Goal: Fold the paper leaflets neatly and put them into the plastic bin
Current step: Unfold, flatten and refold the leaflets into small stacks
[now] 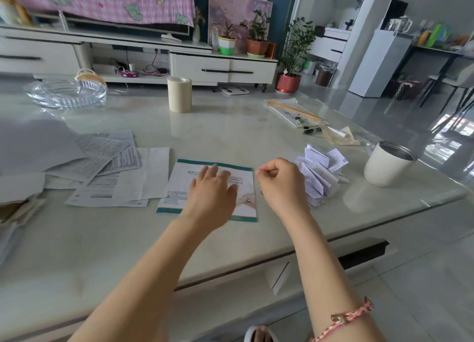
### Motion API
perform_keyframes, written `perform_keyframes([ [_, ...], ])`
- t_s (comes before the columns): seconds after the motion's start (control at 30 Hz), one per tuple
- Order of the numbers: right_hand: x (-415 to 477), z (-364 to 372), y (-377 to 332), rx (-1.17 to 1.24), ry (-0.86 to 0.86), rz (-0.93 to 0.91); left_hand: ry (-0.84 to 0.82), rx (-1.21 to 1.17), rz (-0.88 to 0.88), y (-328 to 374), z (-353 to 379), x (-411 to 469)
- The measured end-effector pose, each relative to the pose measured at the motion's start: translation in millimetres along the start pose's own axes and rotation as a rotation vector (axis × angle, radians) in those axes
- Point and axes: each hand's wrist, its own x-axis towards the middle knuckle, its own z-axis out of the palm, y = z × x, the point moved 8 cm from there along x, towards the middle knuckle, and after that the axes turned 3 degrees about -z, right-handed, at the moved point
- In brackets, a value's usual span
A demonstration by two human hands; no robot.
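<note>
The leaflet (179, 182), lying before the person on the glossy counter (230, 131), may slide and fold crooked, because only the left hand (213, 187), spread flat, presses it. The right hand (279, 185) at its 3 o'clock edge is curled, thumb on forefinger; I cannot tell if it pinches paper.

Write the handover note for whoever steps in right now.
Left hand: open, pressing flat on the teal-edged leaflet.
Right hand: fingers curled at that leaflet's right edge; whether it pinches the paper is unclear.
Done: a heap of folded leaflets lies just right of it; no bin clearly visible.
Left: fold this leaflet and the unfolded sheets at far left, then bin everything.
</note>
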Motion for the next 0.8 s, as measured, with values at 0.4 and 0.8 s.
perform_keyframes([
  [0.4, -42.3, 139.5, -89.5, 0.075, -0.478, -0.229, 0.042, 0.041, -0.591, -197.9, -54.0, -16.2],
  [0.8, -38.9, 156.1, -92.7, 0.139, -0.536, -0.189, 0.349, 0.052, -0.588, -192.1, -86.3, -17.9],
])
